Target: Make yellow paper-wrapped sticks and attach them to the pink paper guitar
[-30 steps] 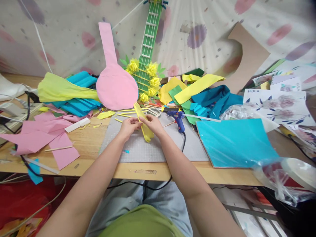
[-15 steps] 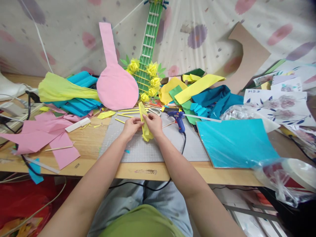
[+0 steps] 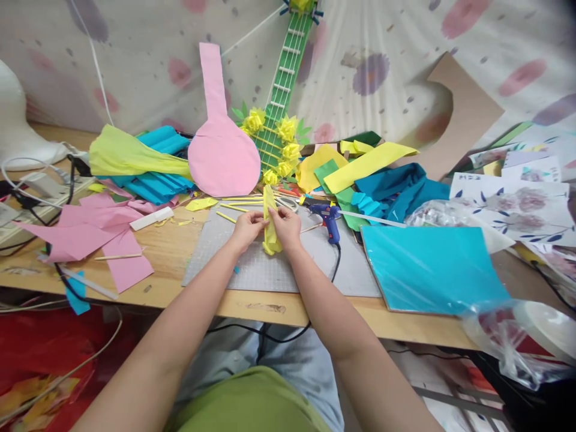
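Note:
Between my two hands a narrow piece of yellow crepe paper [image 3: 270, 237] stands roughly upright over the grey cutting mat [image 3: 252, 277]. My left hand [image 3: 246, 230] pinches its left edge with thumb and fingertips. From the other side my right hand [image 3: 287, 227] grips it, fingers closed. The paper's lower end is crumpled and hangs below the fingers. Just right of my right hand lies a blue glue gun [image 3: 329, 219] with a white glue stick in its back. Thin yellow sticks [image 3: 226, 216] lie behind my left hand.
At the back, a pink lute-shaped cutout [image 3: 224, 157] leans beside a green stringed instrument model [image 3: 285, 84] with yellow paper flowers. Pink paper scraps [image 3: 85, 228] lie left; a turquoise board [image 3: 434, 267] lies right. The glue gun's black cord [image 3: 336, 264] runs over the front edge.
The camera view has turned slightly left, so the scene sits further right. Both hands keep hold of the yellow crepe paper, which now stands a little straighter.

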Motion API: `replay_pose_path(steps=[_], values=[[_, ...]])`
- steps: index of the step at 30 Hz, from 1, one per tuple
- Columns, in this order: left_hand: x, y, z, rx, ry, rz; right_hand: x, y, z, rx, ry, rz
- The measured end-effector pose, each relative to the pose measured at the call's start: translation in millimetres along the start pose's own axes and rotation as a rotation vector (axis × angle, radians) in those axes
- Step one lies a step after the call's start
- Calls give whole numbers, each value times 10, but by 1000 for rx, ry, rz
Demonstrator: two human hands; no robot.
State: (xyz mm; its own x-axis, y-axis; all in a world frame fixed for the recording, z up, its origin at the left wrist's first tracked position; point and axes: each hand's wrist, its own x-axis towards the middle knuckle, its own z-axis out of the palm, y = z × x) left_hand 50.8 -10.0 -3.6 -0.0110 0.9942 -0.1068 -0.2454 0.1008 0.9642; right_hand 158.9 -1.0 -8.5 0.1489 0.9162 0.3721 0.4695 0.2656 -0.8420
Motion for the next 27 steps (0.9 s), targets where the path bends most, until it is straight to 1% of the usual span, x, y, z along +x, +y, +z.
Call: replay_pose_path(steps=[3, 5, 7, 11, 13, 18, 23, 27], values=[[17, -17, -25, -15, -5, 0, 26, 39, 17, 11, -31, 31], [34, -28, -60, -33, -2, 3, 44, 62, 23, 54, -88, 69], [50, -34, -102, -57, 17, 23, 50, 74, 20, 104, -172, 91], [66, -27, -178, -97, 99, 86, 22, 84, 1, 166, -387, 138], [66, -15, -201, -112, 134, 116, 7, 93, 0, 172, -448, 161], [58, 8, -198, -145, 193, 162, -4, 79, 14, 32, -440, 130], [65, -11, -181, -173, 237, 181, -6, 13, 13, -74, -366, 111], [55, -20, -207, -195, 212, 152, 1, 22, 7, -68, -350, 113]])
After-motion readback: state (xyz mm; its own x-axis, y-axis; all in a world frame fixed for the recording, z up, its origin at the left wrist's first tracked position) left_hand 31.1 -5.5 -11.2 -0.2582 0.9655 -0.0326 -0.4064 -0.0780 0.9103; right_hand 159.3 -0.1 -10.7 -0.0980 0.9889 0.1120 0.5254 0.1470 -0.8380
